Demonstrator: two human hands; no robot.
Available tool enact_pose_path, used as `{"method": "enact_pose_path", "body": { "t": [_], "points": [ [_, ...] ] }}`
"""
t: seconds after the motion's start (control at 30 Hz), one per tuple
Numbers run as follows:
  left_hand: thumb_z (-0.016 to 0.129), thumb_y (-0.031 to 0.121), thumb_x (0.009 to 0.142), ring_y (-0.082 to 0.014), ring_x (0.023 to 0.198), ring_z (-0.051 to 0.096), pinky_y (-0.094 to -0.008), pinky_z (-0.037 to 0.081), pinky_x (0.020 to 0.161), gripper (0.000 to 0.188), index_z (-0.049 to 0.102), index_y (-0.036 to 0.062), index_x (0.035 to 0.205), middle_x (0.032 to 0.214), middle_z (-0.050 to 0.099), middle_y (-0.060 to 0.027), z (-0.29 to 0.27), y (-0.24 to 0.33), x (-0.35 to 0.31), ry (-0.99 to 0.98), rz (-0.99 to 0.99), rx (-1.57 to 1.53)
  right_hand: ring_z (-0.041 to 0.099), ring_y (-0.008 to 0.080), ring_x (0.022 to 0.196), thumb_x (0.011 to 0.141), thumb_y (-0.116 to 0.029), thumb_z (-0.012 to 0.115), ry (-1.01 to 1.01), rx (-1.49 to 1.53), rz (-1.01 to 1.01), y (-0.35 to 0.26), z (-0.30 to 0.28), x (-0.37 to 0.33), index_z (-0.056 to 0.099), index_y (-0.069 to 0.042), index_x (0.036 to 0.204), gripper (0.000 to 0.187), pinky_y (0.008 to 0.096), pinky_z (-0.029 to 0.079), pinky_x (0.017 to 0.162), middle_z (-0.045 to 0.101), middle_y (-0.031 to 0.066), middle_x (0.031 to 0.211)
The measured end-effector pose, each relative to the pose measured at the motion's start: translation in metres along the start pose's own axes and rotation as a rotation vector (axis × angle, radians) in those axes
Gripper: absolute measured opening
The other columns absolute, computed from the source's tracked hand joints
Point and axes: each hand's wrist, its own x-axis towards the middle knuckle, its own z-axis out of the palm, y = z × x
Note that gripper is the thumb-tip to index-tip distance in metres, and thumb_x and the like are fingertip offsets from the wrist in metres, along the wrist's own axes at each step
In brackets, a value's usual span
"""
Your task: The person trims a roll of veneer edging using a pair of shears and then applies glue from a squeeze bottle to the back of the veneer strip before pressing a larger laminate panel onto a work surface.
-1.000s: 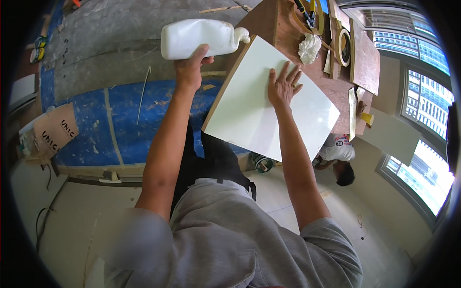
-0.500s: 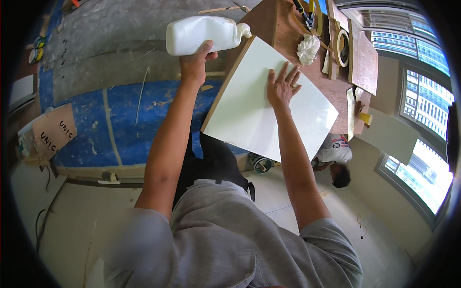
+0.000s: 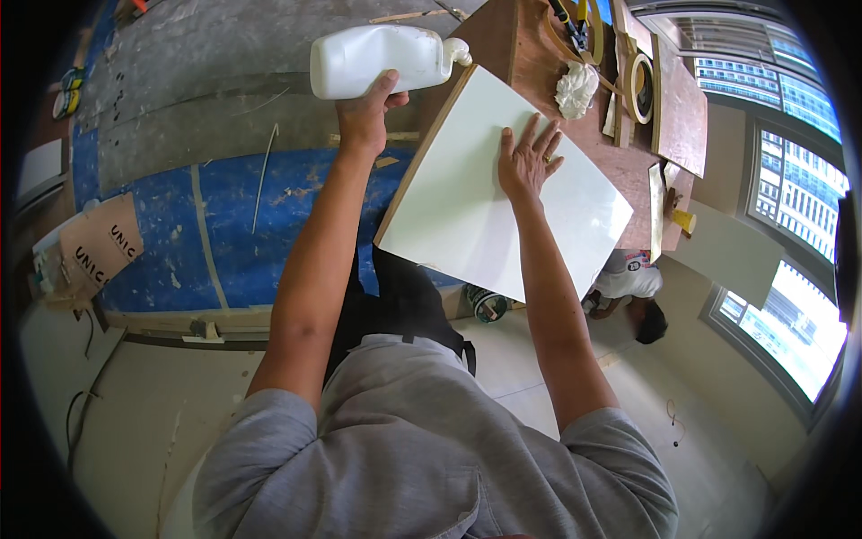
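My left hand [image 3: 367, 117] is wrapped round a white plastic bottle [image 3: 382, 63], thumb on its near side. The bottle lies on its side in the air, its whitish, crusted nozzle [image 3: 458, 52] pointing right, close to the top corner of a board. That white-faced board [image 3: 458, 189] rests on a brown wooden worktop [image 3: 485, 40], its raw wooden edge facing left. Flat on the white face, fingers spread, lies my right hand [image 3: 530, 162], with a ring on one finger. It holds nothing.
Beyond the board are crumpled white paper [image 3: 576, 90], yellow-handled pliers [image 3: 579, 27], a tape roll [image 3: 640, 88] and wood strips. A person [image 3: 628, 287] crouches below the worktop at right. Blue sheeting [image 3: 296, 234] covers floor at left, near a cardboard piece [image 3: 103, 242].
The bottle has shifted very slightly up and to the right with my left hand. My right hand stays on the board. The crouching person's head has moved a little right.
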Motion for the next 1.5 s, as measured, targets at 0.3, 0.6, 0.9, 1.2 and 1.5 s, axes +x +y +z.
{"method": "enact_pose_path", "body": {
  "t": [0.3, 0.6, 0.9, 1.2, 1.5],
  "points": [
    [0.079, 0.010, 0.088, -0.0204, 0.087, 0.070, -0.0324, 0.062, 0.067, 0.046, 0.058, 0.0026, 0.127, 0.111, 0.068, -0.0104, -0.004, -0.005, 0.002, 0.022, -0.011, 0.002, -0.003, 0.0379, 0.157, 0.101, -0.069, 0.025, -0.009, -0.013, -0.006, 0.000, -0.001, 0.001, 0.013, -0.015, 0.164, 0.084, 0.0653, 0.000, 0.121, -0.004, 0.0200, 0.170],
    [0.078, 0.012, 0.089, -0.0214, 0.086, 0.070, -0.0321, 0.062, 0.067, 0.046, 0.058, 0.0025, 0.128, 0.110, 0.068, -0.0103, -0.006, -0.007, -0.003, 0.047, -0.033, -0.058, -0.003, 0.0386, 0.157, 0.102, -0.067, 0.026, -0.011, -0.009, -0.005, -0.001, -0.002, 0.000, 0.014, -0.014, 0.164, 0.083, 0.0656, 0.001, 0.121, -0.004, 0.0210, 0.170],
    [0.079, 0.012, 0.088, -0.0214, 0.085, 0.070, -0.0324, 0.062, 0.066, 0.045, 0.058, 0.0022, 0.127, 0.110, 0.068, -0.0102, -0.007, -0.007, -0.002, 0.034, -0.036, -0.035, -0.002, 0.0384, 0.157, 0.102, -0.067, 0.026, -0.008, -0.004, -0.006, -0.002, -0.003, 0.000, 0.014, -0.013, 0.164, 0.083, 0.0658, 0.001, 0.121, -0.003, 0.0211, 0.170],
    [0.079, 0.012, 0.088, -0.0218, 0.085, 0.070, -0.0321, 0.062, 0.065, 0.045, 0.058, 0.0018, 0.126, 0.109, 0.069, -0.0103, -0.007, -0.002, -0.002, 0.007, -0.025, -0.039, -0.002, 0.0381, 0.157, 0.102, -0.067, 0.026, -0.002, -0.006, -0.011, -0.003, -0.003, 0.000, 0.014, -0.012, 0.164, 0.083, 0.0657, 0.001, 0.121, -0.003, 0.0209, 0.170],
    [0.080, 0.014, 0.087, -0.0215, 0.085, 0.070, -0.0316, 0.061, 0.066, 0.045, 0.059, 0.0021, 0.125, 0.107, 0.069, -0.0101, -0.020, 0.014, -0.022, 0.002, -0.058, 0.013, -0.001, 0.0381, 0.157, 0.102, -0.067, 0.025, -0.003, -0.021, -0.002, -0.001, -0.002, -0.001, 0.014, -0.013, 0.164, 0.083, 0.0658, 0.001, 0.121, -0.002, 0.0208, 0.170]
  ]
}}
